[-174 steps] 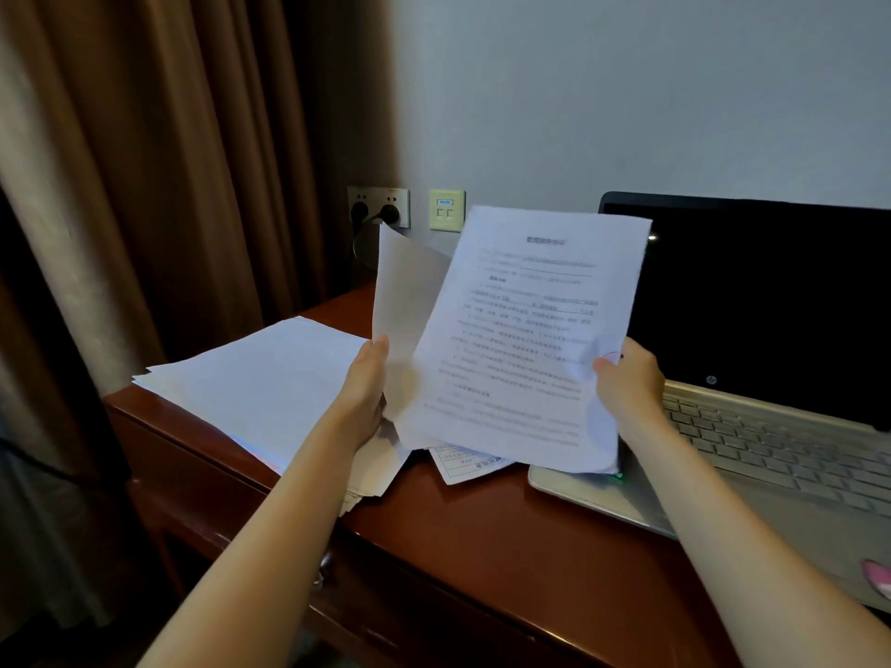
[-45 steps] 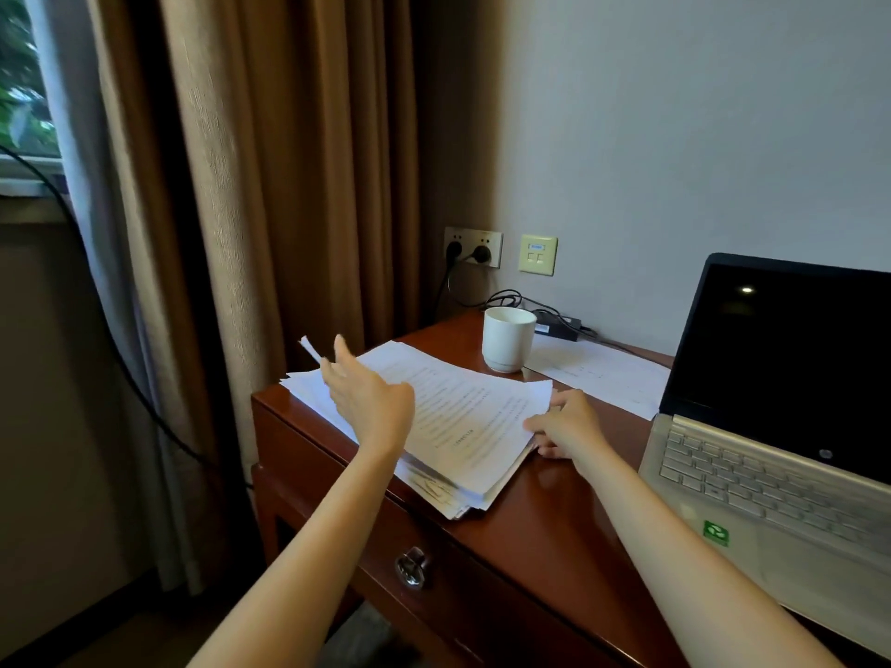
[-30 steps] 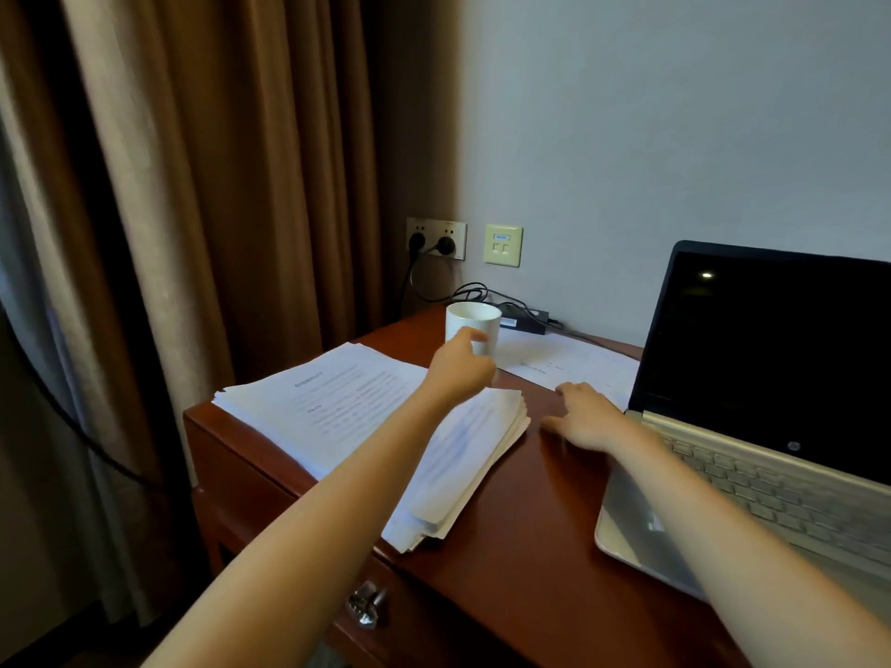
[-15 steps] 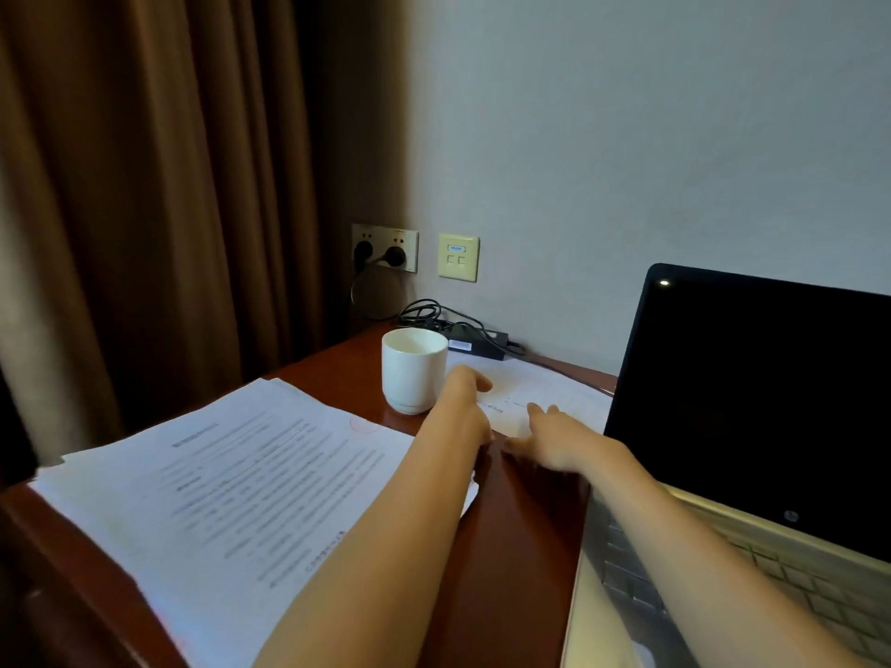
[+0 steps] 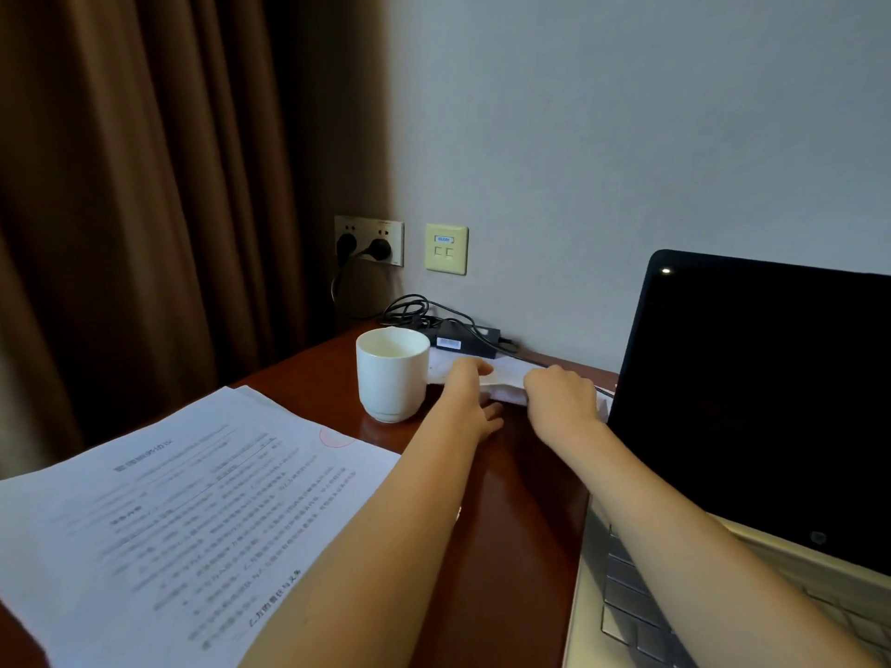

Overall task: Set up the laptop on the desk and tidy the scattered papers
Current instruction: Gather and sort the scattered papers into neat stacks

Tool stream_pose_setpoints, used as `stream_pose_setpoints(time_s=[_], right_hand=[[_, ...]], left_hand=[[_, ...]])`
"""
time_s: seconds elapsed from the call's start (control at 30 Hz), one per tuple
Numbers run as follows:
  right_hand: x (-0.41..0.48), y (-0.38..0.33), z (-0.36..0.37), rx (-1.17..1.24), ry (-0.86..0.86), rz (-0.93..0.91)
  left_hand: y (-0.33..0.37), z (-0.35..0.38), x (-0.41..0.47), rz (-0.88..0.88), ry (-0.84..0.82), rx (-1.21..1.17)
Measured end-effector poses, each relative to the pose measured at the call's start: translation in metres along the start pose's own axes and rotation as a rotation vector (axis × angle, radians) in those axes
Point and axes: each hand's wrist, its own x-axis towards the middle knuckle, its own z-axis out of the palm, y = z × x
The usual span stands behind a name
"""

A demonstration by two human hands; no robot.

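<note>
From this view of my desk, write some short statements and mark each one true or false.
1. The white cup stands upright on the desk. True.
2. The laptop shows a document on its screen. False: the lid is open, but the screen is dark.
3. The left hand and the right hand are both on the loose sheet beside the laptop. True.
4. The left hand holds the white cup. False: it is on the loose sheet, to the right of the white cup.
5. Two black plugs sit in the wall socket. True.
</note>
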Motion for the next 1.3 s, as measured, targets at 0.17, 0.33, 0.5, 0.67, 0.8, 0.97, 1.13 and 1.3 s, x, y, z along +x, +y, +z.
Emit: stream_pose_setpoints(time_s=[0.17,0.33,0.5,0.67,0.8,0.97,1.13,1.3], right_hand=[[0.016,-0.002,-0.025,0.023,0.130,0.033],[0.026,-0.004,-0.055,0.005,0.191,0.003],[0.032,0.000,-0.080,0.020,0.251,0.032],[0.032,0.007,-0.099,0.047,0.298,0.072],[0.027,0.013,-0.117,0.082,0.335,0.088],[0.009,0.002,-0.136,0.115,0.393,0.062],[-0.034,-0.027,-0.137,0.087,0.398,-0.019],[-0.088,-0.058,-0.121,0.064,0.629,-0.171]], left_hand=[[0.022,0.007,-0.008,0.050,-0.062,0.086],[0.043,0.012,-0.021,0.124,-0.174,0.204],[0.058,0.011,-0.037,0.178,-0.276,0.402],[0.071,0.004,-0.042,0.221,-0.249,0.461],[0.079,-0.004,-0.052,0.241,-0.246,0.475],[0.086,-0.015,-0.071,0.270,-0.247,0.434],[0.090,-0.039,-0.096,0.318,-0.234,0.340],[0.088,-0.084,-0.118,0.425,-0.063,0.504]])
